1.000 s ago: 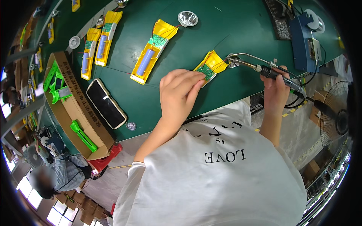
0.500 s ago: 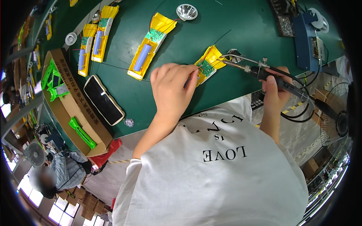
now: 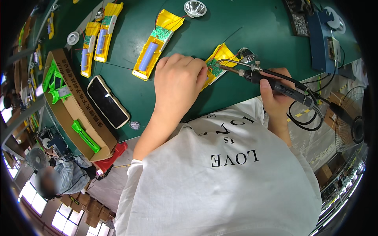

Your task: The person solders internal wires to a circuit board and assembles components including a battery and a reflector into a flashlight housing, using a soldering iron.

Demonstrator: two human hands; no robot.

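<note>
1. Two bare hands were at work over one green table (image 3: 252, 23). The right hand (image 3: 277, 96) was wrapped around one soldering iron (image 3: 254, 76), thumb and fingers pressed against its dark handle.
2. One yellow housing (image 3: 224, 53) lay on the table between the hands, slanted, its wide end pointing far and right. The iron's tip was at its green circuit board (image 3: 215, 70); I cannot tell whether they touched.
3. The left hand (image 3: 179, 80) was at the housing's near left end, fingers bent and drawn together. I cannot tell what, if anything, they pinched.
4. Three other open shells (image 3: 170, 19) lay farther left, each with one blue cell (image 3: 148, 57).
5. Three round reflectors (image 3: 195, 8) showed clearly: one just right of the housing, one far, one far left.
6. One phone (image 3: 107, 101) lay on the left, beside one carton (image 3: 80, 100); its green parts (image 3: 85, 136) overlapped at the far end, too tangled to count.
7. One blue machine (image 3: 321, 43) stood at the far right, near one dark tray (image 3: 289, 15) cut off by the upper edge.
8. The left hand hid the housing's near end. Small yellow pieces at the far left were too small to make out.
</note>
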